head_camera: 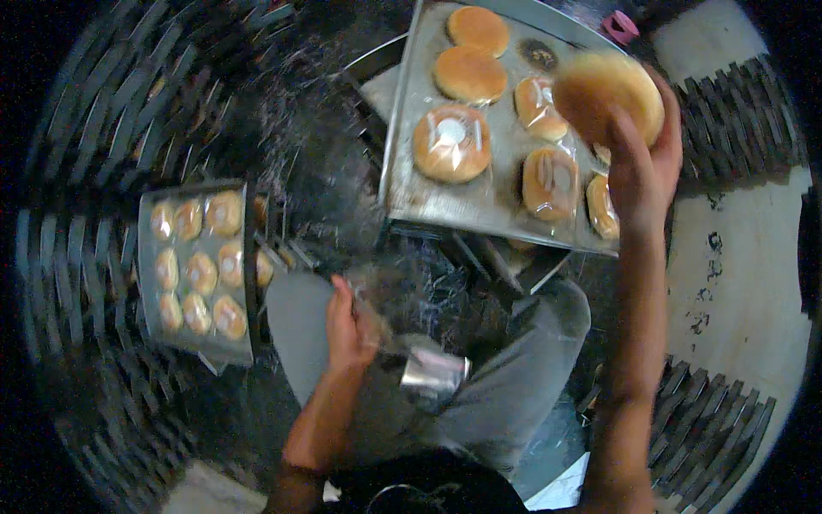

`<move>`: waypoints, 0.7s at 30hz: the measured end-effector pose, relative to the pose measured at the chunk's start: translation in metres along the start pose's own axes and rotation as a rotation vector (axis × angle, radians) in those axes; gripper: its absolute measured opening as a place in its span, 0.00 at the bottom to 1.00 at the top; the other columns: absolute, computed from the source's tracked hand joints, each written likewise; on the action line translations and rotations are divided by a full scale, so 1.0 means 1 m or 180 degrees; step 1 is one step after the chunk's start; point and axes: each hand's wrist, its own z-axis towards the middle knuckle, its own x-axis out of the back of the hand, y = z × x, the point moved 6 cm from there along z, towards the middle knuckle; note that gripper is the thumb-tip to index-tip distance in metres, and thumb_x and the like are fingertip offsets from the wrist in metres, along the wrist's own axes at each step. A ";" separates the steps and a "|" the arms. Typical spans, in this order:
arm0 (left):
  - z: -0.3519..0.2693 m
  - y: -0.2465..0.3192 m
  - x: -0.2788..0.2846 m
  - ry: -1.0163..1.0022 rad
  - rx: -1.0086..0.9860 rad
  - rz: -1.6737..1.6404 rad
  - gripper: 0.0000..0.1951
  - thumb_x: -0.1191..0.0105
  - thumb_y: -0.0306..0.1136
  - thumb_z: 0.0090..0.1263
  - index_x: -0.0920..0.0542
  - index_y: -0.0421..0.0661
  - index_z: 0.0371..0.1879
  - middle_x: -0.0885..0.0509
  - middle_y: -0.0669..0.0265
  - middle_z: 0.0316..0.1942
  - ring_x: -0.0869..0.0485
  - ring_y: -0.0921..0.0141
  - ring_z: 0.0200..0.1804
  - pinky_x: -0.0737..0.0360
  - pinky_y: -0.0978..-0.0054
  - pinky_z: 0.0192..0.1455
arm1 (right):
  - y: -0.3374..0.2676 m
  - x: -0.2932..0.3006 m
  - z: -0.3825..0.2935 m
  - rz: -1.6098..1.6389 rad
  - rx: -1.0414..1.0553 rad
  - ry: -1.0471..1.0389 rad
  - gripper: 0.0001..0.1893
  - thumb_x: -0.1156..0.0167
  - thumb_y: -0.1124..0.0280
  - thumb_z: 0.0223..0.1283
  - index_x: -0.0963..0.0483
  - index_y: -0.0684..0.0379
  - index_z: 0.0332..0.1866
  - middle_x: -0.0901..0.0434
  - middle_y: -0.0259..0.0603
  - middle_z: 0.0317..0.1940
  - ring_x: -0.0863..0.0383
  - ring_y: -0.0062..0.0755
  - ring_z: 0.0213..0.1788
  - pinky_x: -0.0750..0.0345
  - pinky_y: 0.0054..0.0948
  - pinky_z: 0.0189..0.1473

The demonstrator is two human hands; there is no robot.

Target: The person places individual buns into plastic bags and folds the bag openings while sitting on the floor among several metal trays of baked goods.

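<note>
My right hand point(642, 154) grips a round bun point(607, 96), blurred, above the right part of a metal baking tray point(401, 160). Two unwrapped round buns point(471, 74) lie at the tray's far left. Nearer me are a round bun in clear film point(451, 142), a wrapped bun point(550, 183) and smaller wrapped rolls point(541, 106). Over my lap, my left hand point(350, 327) holds what looks like a clear plastic bag point(379, 324), smeared by motion. Shiny plastic packaging point(437, 371) rests on my lap beside it.
On the left, a second tray point(146, 289) holds several wrapped buns point(201, 273). Dark slatted racks point(83, 276) stand beyond it, with more slats point(738, 122) at the right. A pink object point(620, 27) sits past the main tray's far edge.
</note>
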 end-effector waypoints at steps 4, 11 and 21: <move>-0.031 0.029 0.015 -0.0340 0.0345 -0.1162 0.19 0.53 0.51 0.83 0.19 0.46 0.44 0.22 0.73 0.23 0.32 0.81 0.17 0.37 0.82 0.18 | 0.007 -0.002 -0.226 0.1192 -0.2074 0.0056 0.40 0.28 0.60 0.58 0.39 0.63 0.72 0.24 0.45 0.61 0.22 0.40 0.64 0.25 0.40 0.67; -0.104 0.054 0.024 -0.0516 -0.0657 0.0647 0.18 0.49 0.46 0.82 0.16 0.42 0.40 0.24 0.76 0.19 0.35 0.85 0.16 0.40 0.83 0.18 | -0.069 -0.004 -0.331 0.1515 -0.1802 0.0117 0.38 0.23 0.63 0.52 0.35 0.64 0.64 0.20 0.44 0.54 0.19 0.35 0.57 0.24 0.35 0.64; -0.174 0.050 -0.054 -0.2446 -0.0755 0.0330 0.35 0.35 0.44 0.70 0.37 0.46 0.70 0.29 0.59 0.64 0.29 0.64 0.63 0.29 0.63 0.64 | -0.140 0.008 -0.380 -0.0352 -0.0795 -0.0262 0.29 0.31 0.74 0.60 0.29 0.64 0.67 0.20 0.49 0.62 0.21 0.39 0.64 0.30 0.43 0.70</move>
